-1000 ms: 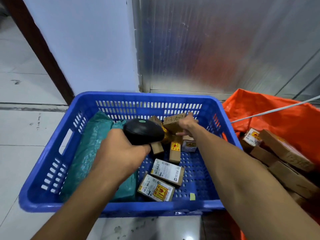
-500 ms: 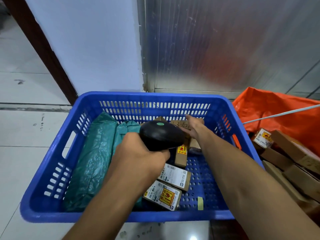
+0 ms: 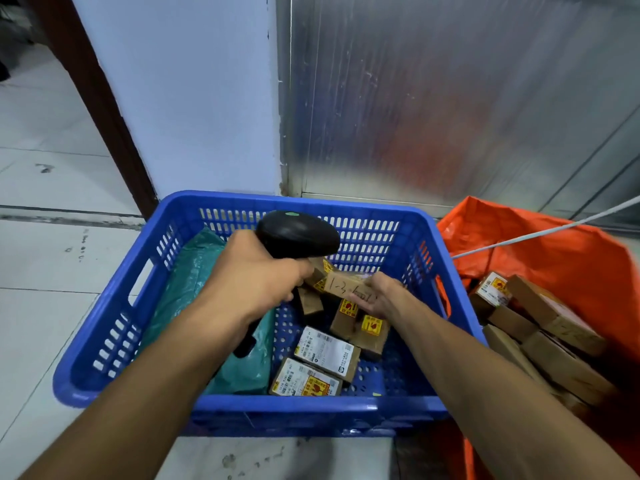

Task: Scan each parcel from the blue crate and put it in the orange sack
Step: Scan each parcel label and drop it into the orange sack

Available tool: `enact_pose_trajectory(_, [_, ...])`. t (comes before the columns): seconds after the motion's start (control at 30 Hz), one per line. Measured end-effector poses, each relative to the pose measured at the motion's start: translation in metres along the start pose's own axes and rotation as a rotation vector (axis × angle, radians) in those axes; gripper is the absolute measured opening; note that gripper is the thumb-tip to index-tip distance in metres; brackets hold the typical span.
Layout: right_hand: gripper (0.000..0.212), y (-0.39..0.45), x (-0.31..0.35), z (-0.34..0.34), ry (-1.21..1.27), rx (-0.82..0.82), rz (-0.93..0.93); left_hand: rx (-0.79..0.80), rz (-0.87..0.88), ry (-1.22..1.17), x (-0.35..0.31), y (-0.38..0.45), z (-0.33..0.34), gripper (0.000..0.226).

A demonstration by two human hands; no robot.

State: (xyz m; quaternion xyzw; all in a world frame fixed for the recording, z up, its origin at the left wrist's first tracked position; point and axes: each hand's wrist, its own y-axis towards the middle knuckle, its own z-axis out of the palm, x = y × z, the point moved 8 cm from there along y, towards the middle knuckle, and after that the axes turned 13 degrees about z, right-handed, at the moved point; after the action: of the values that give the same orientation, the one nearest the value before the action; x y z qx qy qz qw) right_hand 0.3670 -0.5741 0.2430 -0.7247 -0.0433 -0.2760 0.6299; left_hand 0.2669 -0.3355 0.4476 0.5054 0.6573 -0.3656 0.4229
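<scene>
The blue crate (image 3: 114, 341) sits on the floor in front of me. Inside it lie a green plastic mailer (image 3: 194, 282) on the left and several small cardboard parcels, two with white labels (image 3: 325, 351) near the front. My left hand (image 3: 256, 289) grips a black barcode scanner (image 3: 298, 233), its head over the crate's middle. My right hand (image 3: 384, 296) holds a small brown box with handwriting (image 3: 346, 287) just above the other parcels, right below the scanner head. The orange sack (image 3: 540, 244) stands open to the right, with several cardboard boxes in it.
A white wall and a ribbed metal panel rise directly behind the crate. A dark wooden door frame (image 3: 93, 98) stands at the left. A thin white cord (image 3: 540, 233) crosses above the sack. Pale floor tiles (image 3: 41, 271) lie to the left.
My left hand has raised the scanner up and toward the crate's back. My right hand has pulled the handwritten box nearer and turned its written face up under the scanner.
</scene>
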Motion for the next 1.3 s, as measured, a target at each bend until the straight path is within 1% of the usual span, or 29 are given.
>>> enact_pose_trajectory(0.03, [0.024, -0.006, -0.006, -0.002, -0.011, 0.034, 0.026, 0.004, 0.006, -0.004, -0.003, -0.002, 0.001, 0.006])
enact_pose_trajectory(0.07, [0.027, -0.012, -0.01, -0.003, -0.022, 0.067, 0.044, 0.011, 0.007, -0.003, -0.004, -0.003, 0.003, 0.005])
enact_pose_trajectory(0.17, [0.046, -0.025, -0.017, -0.007, -0.092, 0.124, 0.028, 0.048, 0.004, -0.005, -0.007, -0.009, 0.011, 0.008])
enact_pose_trajectory(0.37, [0.042, -0.08, -0.031, -0.024, -0.251, 0.203, 0.001, 0.097, 0.005, 0.005, -0.013, -0.016, 0.018, 0.004])
enact_pose_trajectory(0.47, [0.035, -0.105, -0.03, -0.041, -0.293, 0.19, -0.029, 0.148, 0.02, 0.01, -0.016, -0.021, 0.023, 0.01])
enact_pose_trajectory(0.6, [0.033, -0.137, -0.028, -0.065, -0.33, 0.194, -0.077, 0.214, 0.036, 0.039, -0.017, -0.028, 0.031, 0.014])
enact_pose_trajectory(0.77, [0.019, -0.177, -0.021, -0.094, -0.34, 0.204, -0.159, 0.295, 0.063, 0.032, -0.022, -0.038, 0.043, 0.009])
enact_pose_trajectory(0.9, [0.022, -0.202, -0.013, -0.114, -0.39, 0.167, -0.227, 0.342, 0.091, 0.054, -0.026, -0.045, 0.052, 0.013])
enact_pose_trajectory(1.13, [0.016, -0.233, -0.01, -0.139, -0.423, 0.087, -0.324, 0.378, 0.138, 0.087, -0.032, -0.055, 0.062, 0.015])
enact_pose_trajectory(1.2, [0.02, -0.238, -0.01, -0.145, -0.434, 0.061, -0.359, 0.383, 0.143, 0.085, -0.032, -0.056, 0.065, 0.016])
enact_pose_trajectory(1.3, [0.037, -0.238, -0.012, -0.151, -0.496, 0.025, -0.409, 0.392, 0.157, 0.099, -0.032, -0.058, 0.068, 0.016])
